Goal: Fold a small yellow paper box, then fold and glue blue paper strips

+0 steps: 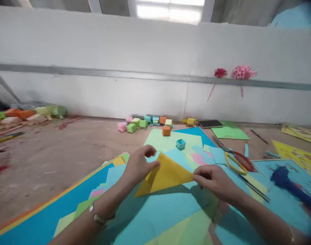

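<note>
A sheet of yellow paper, folded into a triangular shape, is tilted up above a pile of light blue sheets. My left hand has its thumb against the paper's upper left edge; its index finger curls apart from the thumb, and the other fingers are partly hidden. Between thumb and fingertips my right hand pinches the right corner. Just beyond the paper stands a small open light blue paper box. An orange paper cube sits farther back.
To the right lie scissors with red and yellow handles, tweezers and a dark blue glue gun. Small paper cubes line the white wall beside a black phone. Folded paper pieces are heaped far left.
</note>
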The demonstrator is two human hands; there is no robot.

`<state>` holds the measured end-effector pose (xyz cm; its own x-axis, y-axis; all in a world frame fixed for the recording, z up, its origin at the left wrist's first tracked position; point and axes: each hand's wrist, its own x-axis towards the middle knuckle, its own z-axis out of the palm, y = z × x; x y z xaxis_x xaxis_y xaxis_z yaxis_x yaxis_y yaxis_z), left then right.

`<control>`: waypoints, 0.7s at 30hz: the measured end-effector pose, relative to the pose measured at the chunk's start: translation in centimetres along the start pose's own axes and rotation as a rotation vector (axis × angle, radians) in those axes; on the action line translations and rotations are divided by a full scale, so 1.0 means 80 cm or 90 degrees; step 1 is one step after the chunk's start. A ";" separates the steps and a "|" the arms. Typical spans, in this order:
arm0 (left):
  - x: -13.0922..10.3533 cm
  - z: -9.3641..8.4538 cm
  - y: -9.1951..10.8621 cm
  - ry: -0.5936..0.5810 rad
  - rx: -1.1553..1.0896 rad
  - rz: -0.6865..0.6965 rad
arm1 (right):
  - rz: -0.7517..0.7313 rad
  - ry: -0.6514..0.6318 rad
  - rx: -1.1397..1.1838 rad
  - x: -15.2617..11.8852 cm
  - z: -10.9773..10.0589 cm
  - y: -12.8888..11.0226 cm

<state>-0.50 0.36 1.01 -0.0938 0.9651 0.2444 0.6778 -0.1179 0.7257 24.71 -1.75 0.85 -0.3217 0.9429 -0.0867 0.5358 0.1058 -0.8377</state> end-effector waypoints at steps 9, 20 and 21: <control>-0.059 0.041 0.036 -0.317 -0.603 -0.321 | 0.005 0.149 0.313 -0.012 0.018 -0.006; -0.061 0.066 0.029 -0.176 -0.942 -0.554 | -0.010 -0.052 -0.212 -0.007 0.026 -0.001; -0.061 0.067 0.028 -0.159 -0.938 -0.549 | -0.013 -0.030 -0.261 -0.002 0.008 0.005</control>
<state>5.37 -3.33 -1.98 0.1614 0.8533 -0.4958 -0.7019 0.4524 0.5501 24.45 -2.11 0.21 -0.3655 0.9248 -0.1053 0.7926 0.2499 -0.5562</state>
